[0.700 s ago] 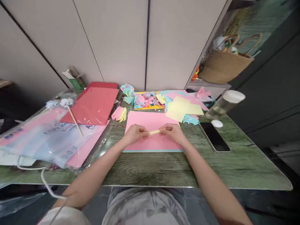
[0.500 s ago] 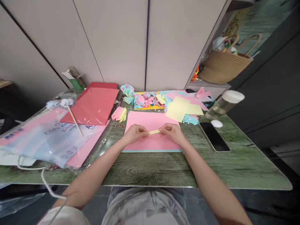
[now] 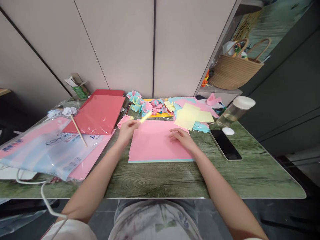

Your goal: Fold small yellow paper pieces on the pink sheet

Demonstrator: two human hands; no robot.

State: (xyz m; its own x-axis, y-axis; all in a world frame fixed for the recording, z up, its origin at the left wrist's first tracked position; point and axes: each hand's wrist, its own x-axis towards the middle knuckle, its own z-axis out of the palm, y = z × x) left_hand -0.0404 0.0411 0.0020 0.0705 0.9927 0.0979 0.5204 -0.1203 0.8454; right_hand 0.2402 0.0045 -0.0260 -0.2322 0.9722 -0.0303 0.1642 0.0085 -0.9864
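Observation:
My left hand (image 3: pixel 127 131) pinches a narrow yellow paper strip (image 3: pixel 146 117), which sticks out up and to the right from its fingers. That hand is at the left edge of a stack of pink paper (image 3: pixel 155 141) with a blue sheet showing along its bottom. Just behind the hand lie small folded pink pieces of paper (image 3: pixel 123 121), partly hidden by it. Over the right part of the pink stack, my right hand (image 3: pixel 182 137) holds nothing, its fingers loosely apart. Whether it touches the paper I cannot tell.
Folded paper flowers (image 3: pixel 147 107) lie at the back, beside loose yellow sheets (image 3: pixel 187 116). On the right are a phone (image 3: pixel 225 145), a white lid (image 3: pixel 228 131) and a bottle (image 3: pixel 235 111). Plastic-wrapped copy paper (image 3: pixel 60 146) and red sheets (image 3: pixel 97 113) cover the left.
My right hand has let go of the yellow strip, which both hands held over the pink stack. My left hand has carried it left and away from me.

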